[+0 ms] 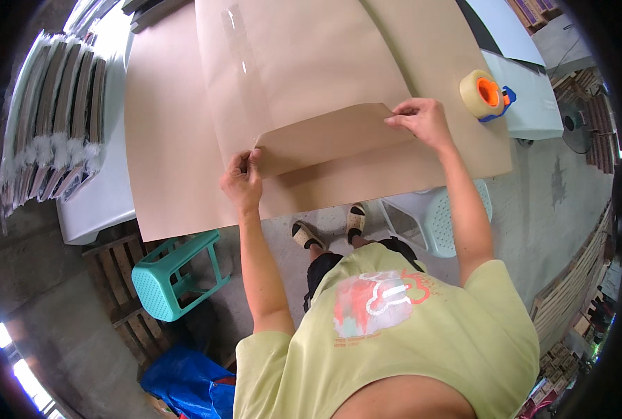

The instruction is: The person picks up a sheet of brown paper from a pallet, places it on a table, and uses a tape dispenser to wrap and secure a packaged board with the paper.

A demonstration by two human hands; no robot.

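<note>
A large sheet of brown kraft paper [311, 63] lies on the table, and its near end is lifted into a folded flap [325, 140]. My left hand [242, 178] pinches the flap's left corner between thumb and fingers. At the right corner, my right hand [423, 120] pinches the paper the same way. A strip of clear tape [240, 52] runs along the paper toward my left hand. Beyond my right hand a tape dispenser [488, 96], with a big roll, an orange core and a blue frame, rests on the brown paper layer below.
Wrapped flat panels [63, 98] are stacked on the white table [108, 188] at the left. A green stool [178, 276] stands below the left edge near a wooden pallet [115, 272] and blue tarp [192, 380]. Another pale stool [458, 220] is under the right side. A fan [575, 124] stands far right.
</note>
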